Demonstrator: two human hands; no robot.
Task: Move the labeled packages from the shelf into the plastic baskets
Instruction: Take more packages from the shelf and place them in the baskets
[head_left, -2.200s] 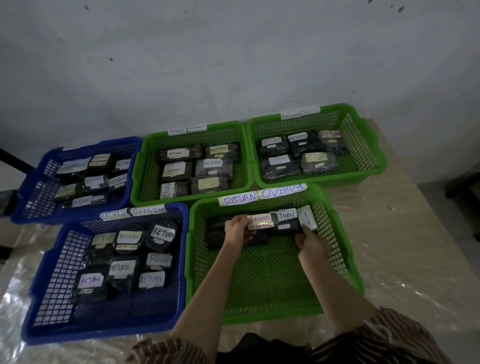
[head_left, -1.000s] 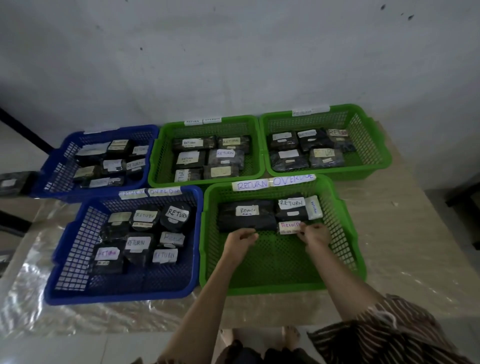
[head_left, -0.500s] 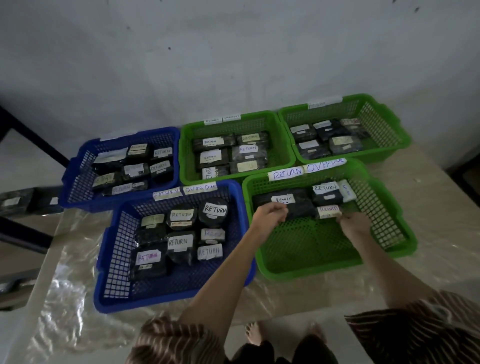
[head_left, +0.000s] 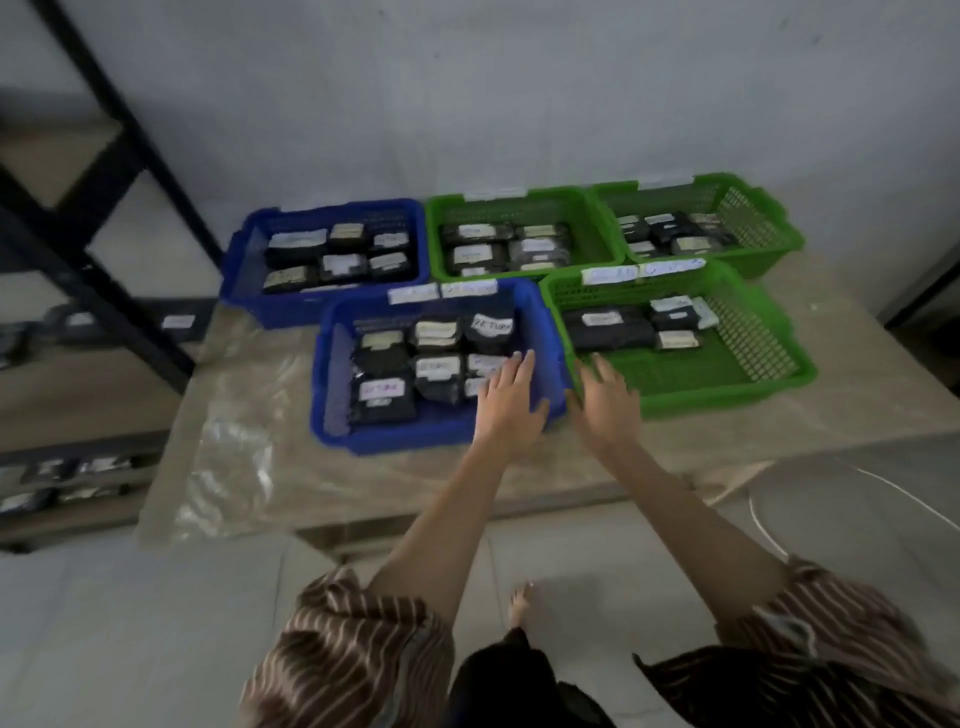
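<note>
**Both hands empty above the front baskets**

The left hand (head_left: 511, 402) hovers with fingers spread and straight over the near right corner of the front blue basket (head_left: 332, 400), holding nothing; its fingertips lie over the white-labeled black packages (head_left: 384, 389) in that basket. The right hand (head_left: 605, 402) is likewise released, fingers splayed, above the near left corner of the front green basket (head_left: 779, 387). That basket's packages (head_left: 608, 327) lie in a row along its far wall, apart from the right hand. Three more baskets behind, one blue (head_left: 244, 270) and two green (head_left: 587, 213), also hold labeled packages. All five sit on a low table (head_left: 519, 478). A black metal shelf (head_left: 93, 291) stands to the left, well apart from both hands, with blurred packages (head_left: 78, 467) on its lower levels.
</note>
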